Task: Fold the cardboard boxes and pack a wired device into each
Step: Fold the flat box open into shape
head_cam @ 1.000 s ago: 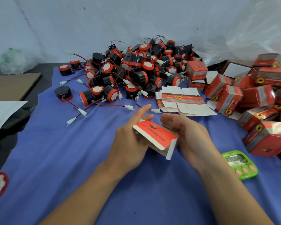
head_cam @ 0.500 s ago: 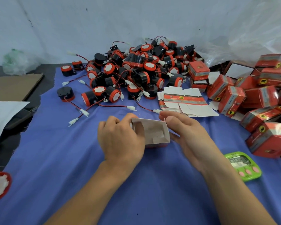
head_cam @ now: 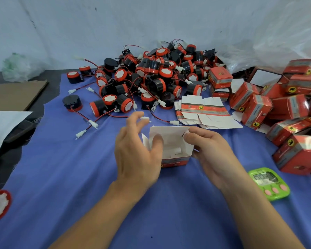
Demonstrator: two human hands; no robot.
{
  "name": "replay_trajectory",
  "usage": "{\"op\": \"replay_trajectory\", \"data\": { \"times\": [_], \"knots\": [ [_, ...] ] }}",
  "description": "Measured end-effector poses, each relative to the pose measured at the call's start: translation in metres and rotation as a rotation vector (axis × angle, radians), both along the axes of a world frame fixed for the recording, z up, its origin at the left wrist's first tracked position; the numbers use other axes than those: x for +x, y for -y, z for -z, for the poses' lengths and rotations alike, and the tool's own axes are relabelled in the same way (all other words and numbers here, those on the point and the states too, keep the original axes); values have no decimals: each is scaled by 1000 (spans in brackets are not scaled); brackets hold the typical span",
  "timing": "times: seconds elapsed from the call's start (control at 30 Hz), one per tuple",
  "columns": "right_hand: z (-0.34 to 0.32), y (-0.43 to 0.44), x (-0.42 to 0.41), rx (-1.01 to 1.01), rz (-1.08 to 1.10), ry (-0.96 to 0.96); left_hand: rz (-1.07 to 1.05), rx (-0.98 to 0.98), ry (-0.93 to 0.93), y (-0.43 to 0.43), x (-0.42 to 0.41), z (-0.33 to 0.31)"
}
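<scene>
Left hand (head_cam: pixel 138 155) splayed beside the open box (head_cam: pixel 172 146), grip apart; right hand (head_cam: pixel 210 153) clamped on its side.

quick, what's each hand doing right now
Left hand: open, thumb against the cardboard box.
Right hand: holding the cardboard box by its right side.

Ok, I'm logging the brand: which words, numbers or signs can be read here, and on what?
Nothing reads clearly.
Open box: white print on red side, blurred.
Flat box stack: print and round yellow badge, too small.
Folded boxes: yellow badges, words blurred.
Green timer: digits unclear.
</scene>
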State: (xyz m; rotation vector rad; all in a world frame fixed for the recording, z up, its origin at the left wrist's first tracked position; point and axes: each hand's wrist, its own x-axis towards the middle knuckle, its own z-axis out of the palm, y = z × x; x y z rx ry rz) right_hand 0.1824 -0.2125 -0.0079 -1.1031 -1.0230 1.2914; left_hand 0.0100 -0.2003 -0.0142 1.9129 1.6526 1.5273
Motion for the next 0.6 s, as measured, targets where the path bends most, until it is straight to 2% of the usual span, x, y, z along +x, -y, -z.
{"op": "replay_trajectory", "data": {
  "times": [0.03,0.1,0.17,0.2,0.27,0.33,0.4,0.47,0.6],
  "knots": [
    [0,0,-1,-9,11,-11,-13,116,-38,1,-1,-3],
    [1,-1,0,-21,30,-22,-46,448,-245,5,-2,-8],
    [0,-1,-1,-19,28,-29,124,650,-446,13,2,-6],
    [0,-1,-1,-13,27,-31,228,640,-531,17,6,-3],
    [1,0,-3,6,18,-14,319,458,-678,22,16,2],
    [2,2,-5,36,17,29,313,250,-831,20,23,6],
    [2,3,-8,70,8,58,280,125,-998,16,22,4],
    [1,5,-11,105,-4,87,257,26,-1006,15,19,2],
    [2,4,-13,138,-22,123,278,-54,-835,15,19,0]
  ]
}}
